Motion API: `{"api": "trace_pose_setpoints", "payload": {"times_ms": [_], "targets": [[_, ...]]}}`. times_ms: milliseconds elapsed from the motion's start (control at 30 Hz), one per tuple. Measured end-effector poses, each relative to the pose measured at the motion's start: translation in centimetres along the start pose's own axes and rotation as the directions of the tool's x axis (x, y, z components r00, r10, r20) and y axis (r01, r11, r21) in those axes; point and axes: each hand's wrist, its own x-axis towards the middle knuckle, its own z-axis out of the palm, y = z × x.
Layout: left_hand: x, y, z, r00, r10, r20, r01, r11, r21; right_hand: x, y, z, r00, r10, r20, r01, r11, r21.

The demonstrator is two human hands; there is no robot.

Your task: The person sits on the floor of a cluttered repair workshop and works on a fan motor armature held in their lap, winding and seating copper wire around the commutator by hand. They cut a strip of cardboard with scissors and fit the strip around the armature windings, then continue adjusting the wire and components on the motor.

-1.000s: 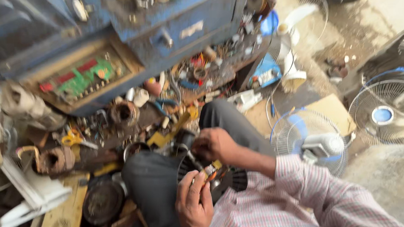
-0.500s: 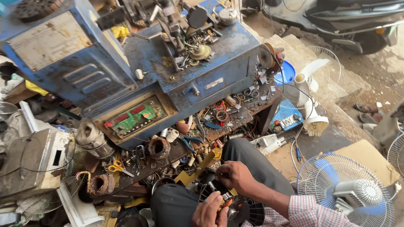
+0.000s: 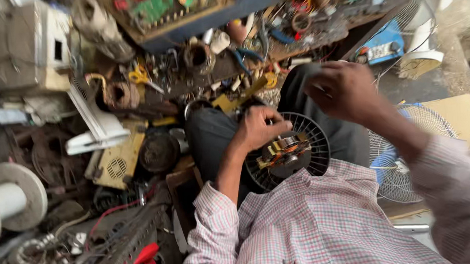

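Two hands are seen over a black fan grille resting in the lap: the left hand stays clenched on its small motor, while the right hand, half a second ago at the motor, has been lifted away, loosely curled and seemingly empty.

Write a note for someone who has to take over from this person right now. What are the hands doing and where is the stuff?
Left hand: grips the top edge of the black round fan guard on the lap.
Right hand: raised above the guard, blurred; whether it holds anything cannot be told.
Small motor: sits in the middle of the guard, windings showing.
Yellow-handled scissors lie among the clutter in front.
Done: motor exposed. Left: cannot tell.
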Motion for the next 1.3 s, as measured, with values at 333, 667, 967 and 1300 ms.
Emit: {"api": "trace_pose_setpoints", "payload": {"times_ms": [333,667,967,1300], "targets": [[-0.6,-1.1,-1.8,0.988,0.118,0.101,-0.110,0.991,-0.076,-4.3,-5.2,-1.0,0.839,-0.350,0.417,0.302,0.936,0.179],[-10.3,2.2,4.9,0.790,0.530,-0.308,-0.437,0.839,0.324,0.4,-6.0,-2.4,0.640,-0.750,0.168,0.605,0.626,0.491],[-8.1,4.3,2.3,0.745,0.238,-0.623,-0.328,0.944,-0.032,3.1,-1.4,1.3,0.901,-0.280,0.331,0.050,0.826,0.561],[-9.9,4.6,5.4,0.631,0.573,-0.523,-0.154,0.753,0.640,3.7,-1.1,2.5,0.888,-0.392,0.240,0.207,0.808,0.551]]}}
